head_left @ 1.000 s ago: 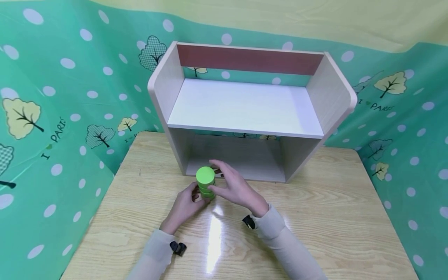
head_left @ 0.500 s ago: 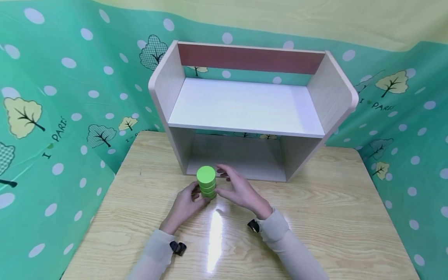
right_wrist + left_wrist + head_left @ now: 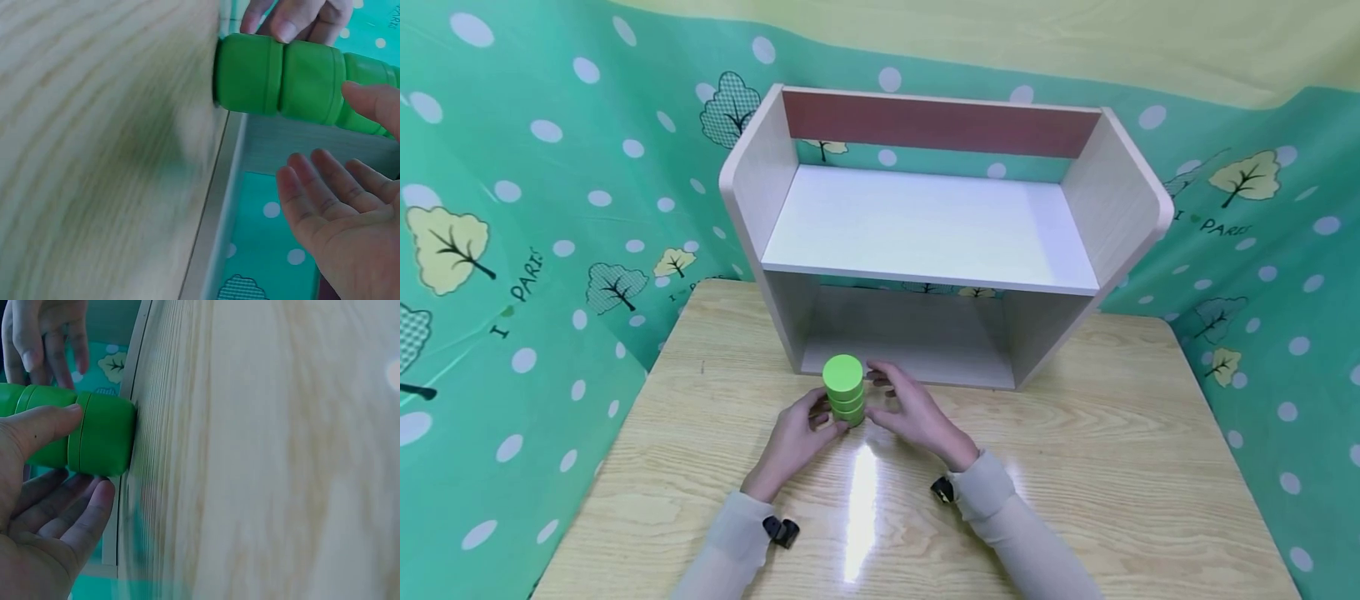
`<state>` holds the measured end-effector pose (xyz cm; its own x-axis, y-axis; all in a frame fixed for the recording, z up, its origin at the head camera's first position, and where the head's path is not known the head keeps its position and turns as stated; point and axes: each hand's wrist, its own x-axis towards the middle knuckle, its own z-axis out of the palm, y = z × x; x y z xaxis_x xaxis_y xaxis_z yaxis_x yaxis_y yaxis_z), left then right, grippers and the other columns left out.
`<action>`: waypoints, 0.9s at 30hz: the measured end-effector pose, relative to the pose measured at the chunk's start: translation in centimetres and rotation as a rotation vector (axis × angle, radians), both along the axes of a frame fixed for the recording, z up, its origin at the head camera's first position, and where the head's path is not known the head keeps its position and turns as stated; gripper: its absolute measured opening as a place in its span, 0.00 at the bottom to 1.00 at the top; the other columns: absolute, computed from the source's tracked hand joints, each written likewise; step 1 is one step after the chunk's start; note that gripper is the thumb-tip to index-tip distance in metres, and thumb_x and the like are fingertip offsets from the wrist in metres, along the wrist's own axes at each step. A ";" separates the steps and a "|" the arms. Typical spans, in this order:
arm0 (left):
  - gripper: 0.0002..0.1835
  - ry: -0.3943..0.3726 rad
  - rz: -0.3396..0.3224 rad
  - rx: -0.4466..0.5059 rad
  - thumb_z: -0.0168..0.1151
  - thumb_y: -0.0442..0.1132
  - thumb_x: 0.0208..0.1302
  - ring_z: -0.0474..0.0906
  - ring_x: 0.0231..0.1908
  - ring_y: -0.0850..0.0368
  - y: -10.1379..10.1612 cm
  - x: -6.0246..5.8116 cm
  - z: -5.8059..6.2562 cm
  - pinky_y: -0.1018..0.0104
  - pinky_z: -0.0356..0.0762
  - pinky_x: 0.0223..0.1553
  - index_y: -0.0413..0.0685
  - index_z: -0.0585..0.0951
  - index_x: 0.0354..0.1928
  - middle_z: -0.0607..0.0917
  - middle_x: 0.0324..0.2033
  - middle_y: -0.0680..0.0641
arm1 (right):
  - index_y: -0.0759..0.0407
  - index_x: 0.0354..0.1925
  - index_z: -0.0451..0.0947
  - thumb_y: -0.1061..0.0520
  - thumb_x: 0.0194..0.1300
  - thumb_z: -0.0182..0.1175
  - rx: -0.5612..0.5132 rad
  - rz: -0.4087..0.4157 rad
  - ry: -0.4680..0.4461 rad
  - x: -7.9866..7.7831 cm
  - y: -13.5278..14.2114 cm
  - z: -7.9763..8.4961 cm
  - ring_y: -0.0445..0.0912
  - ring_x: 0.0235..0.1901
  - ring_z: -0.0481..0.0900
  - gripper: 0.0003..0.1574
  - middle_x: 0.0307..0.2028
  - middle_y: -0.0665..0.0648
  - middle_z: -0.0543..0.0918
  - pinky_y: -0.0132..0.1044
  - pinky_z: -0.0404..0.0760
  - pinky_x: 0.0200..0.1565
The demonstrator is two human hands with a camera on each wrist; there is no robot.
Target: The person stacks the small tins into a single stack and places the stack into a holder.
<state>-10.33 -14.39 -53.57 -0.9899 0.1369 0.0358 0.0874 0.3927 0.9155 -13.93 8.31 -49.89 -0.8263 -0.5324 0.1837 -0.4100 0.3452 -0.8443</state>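
Note:
A stack of round green lidded jars (image 3: 843, 377) stands upright on the wooden table, in front of the shelf. My left hand (image 3: 796, 435) holds the lower part of the stack; in the left wrist view its thumb lies along the green jars (image 3: 103, 434) and its fingers curl on the other side. On the right, my right hand (image 3: 919, 417) is beside the stack with its fingers spread. The right wrist view shows the right thumb close to the upper jars (image 3: 309, 78), perhaps touching, while the other fingers (image 3: 325, 194) are apart from them.
Right behind the stack stands a two-tier wooden shelf (image 3: 925, 225) with a white middle board and a dark red back strip. The wooden table (image 3: 1120, 475) reaches forward and to both sides. A green dotted cloth (image 3: 542, 192) hangs at the back and sides.
My right hand has drawn back slightly to the right from the top of the stack and lowered a little. My left hand stays at the stack's lower part.

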 end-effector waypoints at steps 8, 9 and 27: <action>0.32 0.001 0.001 0.005 0.75 0.32 0.57 0.81 0.53 0.51 0.0 0.0 0.0 0.66 0.81 0.54 0.40 0.75 0.64 0.82 0.54 0.42 | 0.63 0.72 0.58 0.65 0.63 0.68 -0.001 0.012 -0.049 -0.3 -0.6 -0.7 0.57 0.60 0.74 0.45 0.62 0.61 0.74 0.51 0.77 0.60; 0.32 -0.002 0.001 0.006 0.75 0.32 0.57 0.81 0.53 0.51 0.0 0.0 0.1 0.66 0.81 0.54 0.40 0.75 0.64 0.82 0.54 0.42 | 0.62 0.72 0.58 0.65 0.63 0.69 0.000 0.013 -0.052 -0.3 -0.7 -0.7 0.56 0.60 0.74 0.45 0.61 0.60 0.75 0.50 0.77 0.61; 0.32 -0.014 0.013 0.007 0.75 0.32 0.57 0.81 0.53 0.50 -0.1 0.2 0.2 0.68 0.80 0.53 0.39 0.75 0.64 0.82 0.53 0.42 | 0.57 0.72 0.59 0.62 0.63 0.70 0.033 0.017 -0.081 -0.1 -1.4 -1.0 0.49 0.57 0.77 0.45 0.59 0.56 0.78 0.46 0.80 0.58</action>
